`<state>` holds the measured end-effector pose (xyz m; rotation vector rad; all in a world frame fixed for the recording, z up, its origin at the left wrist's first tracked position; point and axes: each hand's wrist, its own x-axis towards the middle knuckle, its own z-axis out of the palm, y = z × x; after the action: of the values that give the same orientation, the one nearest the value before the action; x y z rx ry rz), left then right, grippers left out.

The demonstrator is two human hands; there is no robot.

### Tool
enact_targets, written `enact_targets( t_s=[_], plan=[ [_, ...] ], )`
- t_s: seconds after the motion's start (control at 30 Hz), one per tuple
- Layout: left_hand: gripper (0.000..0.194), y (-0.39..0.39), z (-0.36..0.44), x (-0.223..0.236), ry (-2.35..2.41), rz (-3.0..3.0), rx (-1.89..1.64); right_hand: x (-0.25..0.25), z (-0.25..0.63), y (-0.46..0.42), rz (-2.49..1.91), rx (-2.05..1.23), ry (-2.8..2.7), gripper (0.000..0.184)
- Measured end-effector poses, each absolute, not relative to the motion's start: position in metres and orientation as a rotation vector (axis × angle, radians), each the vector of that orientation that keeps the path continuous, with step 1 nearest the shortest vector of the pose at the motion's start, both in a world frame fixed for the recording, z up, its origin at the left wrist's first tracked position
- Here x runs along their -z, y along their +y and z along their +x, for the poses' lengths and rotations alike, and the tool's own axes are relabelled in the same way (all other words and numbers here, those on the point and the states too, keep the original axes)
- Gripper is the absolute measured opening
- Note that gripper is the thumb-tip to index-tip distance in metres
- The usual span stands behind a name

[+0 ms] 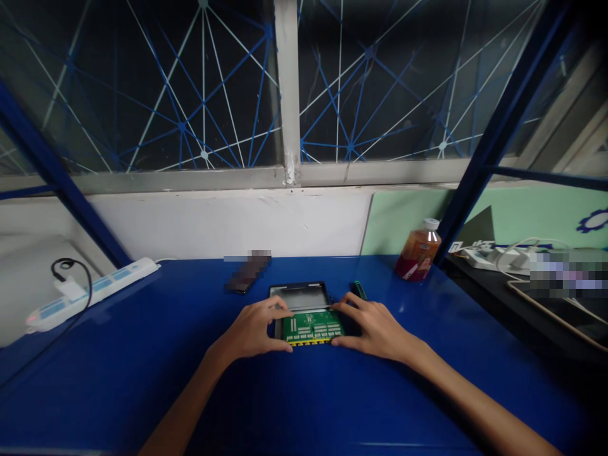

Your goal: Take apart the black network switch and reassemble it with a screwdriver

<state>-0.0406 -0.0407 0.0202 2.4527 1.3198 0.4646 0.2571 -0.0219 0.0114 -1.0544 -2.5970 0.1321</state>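
A green circuit board (313,324) lies at the middle of the blue table (304,399), between the two hands, its yellow strip (311,342) along the near edge. The left hand (251,326) grips the board's left end, thumb at the near corner and fingers at the far one; the right hand (377,326) pinches the right end in the same way. Behind the board, a dark-framed shallow case (300,294) shows its far rim and a strip of its left side; whether the board sits fully down inside it is hard to tell, as the fingers cover the corners.

Just beyond the right hand, a slim green tool (360,290) leaves little room on that side. A smartphone (249,272) lies past the left hand, near the table's back edge. The bottle (418,253) stands upright by the right edge, close to the blue post (468,190), and a white power strip (102,291) runs slantwise along the left edge, well apart from the hands. Wide blue tabletop stretches from the board to the near edge, between the forearms.
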Motion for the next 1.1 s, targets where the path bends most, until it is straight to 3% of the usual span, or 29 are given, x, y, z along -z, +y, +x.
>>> enact_targets(
  t_s=[0.43,0.73,1.1],
  plan=[
    [0.055,-0.044,-0.04,-0.022,1.337,2.405,-0.475,-0.029,0.277,-0.009,-1.302,0.0,-2.279,0.032],
    [0.054,-0.042,-0.041,-0.022,1.322,2.378,-0.49,-0.016,0.294,0.01,-1.768,0.208,-2.21,0.039],
    [0.051,-0.042,-0.041,-0.022,1.294,2.404,-0.517,0.007,0.294,0.022,-1.76,-0.049,-2.214,0.049]
  ],
)
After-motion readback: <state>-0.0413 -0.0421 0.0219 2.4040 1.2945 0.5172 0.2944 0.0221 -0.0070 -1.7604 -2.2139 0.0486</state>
